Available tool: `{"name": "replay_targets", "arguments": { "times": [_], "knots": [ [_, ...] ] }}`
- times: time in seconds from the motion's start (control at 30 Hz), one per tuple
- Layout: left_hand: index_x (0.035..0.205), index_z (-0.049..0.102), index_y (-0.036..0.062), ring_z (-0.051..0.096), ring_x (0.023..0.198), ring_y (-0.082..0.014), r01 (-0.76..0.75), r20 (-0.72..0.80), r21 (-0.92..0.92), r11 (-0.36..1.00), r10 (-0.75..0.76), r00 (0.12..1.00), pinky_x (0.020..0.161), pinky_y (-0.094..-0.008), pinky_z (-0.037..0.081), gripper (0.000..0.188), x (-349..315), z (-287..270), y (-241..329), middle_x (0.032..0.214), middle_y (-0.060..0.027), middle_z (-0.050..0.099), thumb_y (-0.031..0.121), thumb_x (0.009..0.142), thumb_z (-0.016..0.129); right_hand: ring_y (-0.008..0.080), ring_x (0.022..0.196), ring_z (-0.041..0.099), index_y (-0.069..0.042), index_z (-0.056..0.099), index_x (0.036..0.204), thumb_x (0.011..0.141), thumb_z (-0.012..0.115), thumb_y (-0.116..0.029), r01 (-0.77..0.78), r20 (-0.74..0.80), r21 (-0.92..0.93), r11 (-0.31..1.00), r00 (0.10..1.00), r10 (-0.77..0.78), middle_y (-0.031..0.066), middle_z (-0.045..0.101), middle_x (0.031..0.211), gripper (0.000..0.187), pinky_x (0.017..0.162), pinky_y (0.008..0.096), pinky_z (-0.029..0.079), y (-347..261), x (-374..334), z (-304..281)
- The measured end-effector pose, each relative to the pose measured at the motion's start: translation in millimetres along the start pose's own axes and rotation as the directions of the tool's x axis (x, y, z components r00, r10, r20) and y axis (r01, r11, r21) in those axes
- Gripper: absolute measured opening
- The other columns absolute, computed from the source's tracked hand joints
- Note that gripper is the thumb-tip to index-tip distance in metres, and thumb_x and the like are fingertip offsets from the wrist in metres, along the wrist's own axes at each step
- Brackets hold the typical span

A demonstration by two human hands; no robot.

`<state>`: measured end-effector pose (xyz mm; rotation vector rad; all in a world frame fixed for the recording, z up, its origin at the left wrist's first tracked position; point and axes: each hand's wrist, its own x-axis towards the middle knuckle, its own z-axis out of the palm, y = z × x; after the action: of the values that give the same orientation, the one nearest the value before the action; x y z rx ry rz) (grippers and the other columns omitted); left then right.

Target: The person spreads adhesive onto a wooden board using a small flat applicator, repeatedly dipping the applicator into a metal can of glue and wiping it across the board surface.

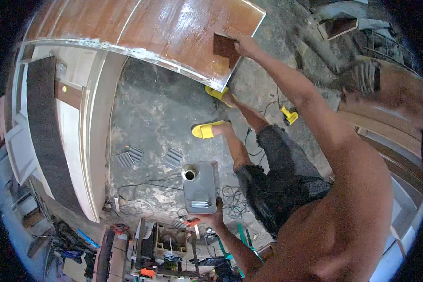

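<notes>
Gripping dark brown flat piece point(224, 45) by its edge in right hand point(247, 47), over corner of glossy brown panel point(174, 33), contact unclear, with left hand point(211, 217) grasping grey metal can point(199, 188) at one end, open spout point(189, 175) up, above concrete floor point(150, 113).

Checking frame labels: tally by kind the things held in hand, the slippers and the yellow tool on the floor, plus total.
Metal can in the left hand: 1
Brown flat piece in the right hand: 1
Yellow slippers, worn: 2
Yellow tool on the floor: 1
Total: 5
</notes>
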<state>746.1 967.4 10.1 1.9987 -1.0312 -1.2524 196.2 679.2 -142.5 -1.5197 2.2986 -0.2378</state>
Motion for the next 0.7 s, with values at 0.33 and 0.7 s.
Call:
{"name": "replay_targets", "arguments": {
  "times": [0.33, 0.7],
  "knots": [
    [0.148, -0.001, 0.0019, 0.042, 0.129, -0.0317, 0.049, 0.006, 0.008, 0.999, -0.049, 0.999, 0.111, -0.0447, 0.034, 0.126, -12, -10, 1, 0.144, -0.0234, 0.034, 0.012, 0.06, 0.088, 0.0358, 0.099, 0.066, -0.017, 0.063, 0.124, 0.091, 0.051, -0.02, 0.198, 0.661, -0.115, 0.973, 0.746, -0.074, 0.0187, 0.068, 0.108, 0.036, 0.088, 0.0457, 0.052, -95, -186, 89],
    [0.139, 0.029, 0.0031, 0.049, 0.117, -0.0273, -0.19, -0.083, -0.229, 0.955, 0.175, 0.981, 0.1, -0.0411, 0.045, 0.102, -19, -30, 19, 0.133, -0.0158, 0.045, 0.01, 0.057, 0.089, 0.0272, 0.069, 0.064, -0.002, 0.065, 0.109, 0.078, 0.05, -0.008, 0.232, 0.13, 0.594, 0.77, 0.917, -0.376, 0.0213, 0.066, 0.081, 0.035, 0.067, 0.0382, 0.052, -164, -212, -76]
  ]
}}
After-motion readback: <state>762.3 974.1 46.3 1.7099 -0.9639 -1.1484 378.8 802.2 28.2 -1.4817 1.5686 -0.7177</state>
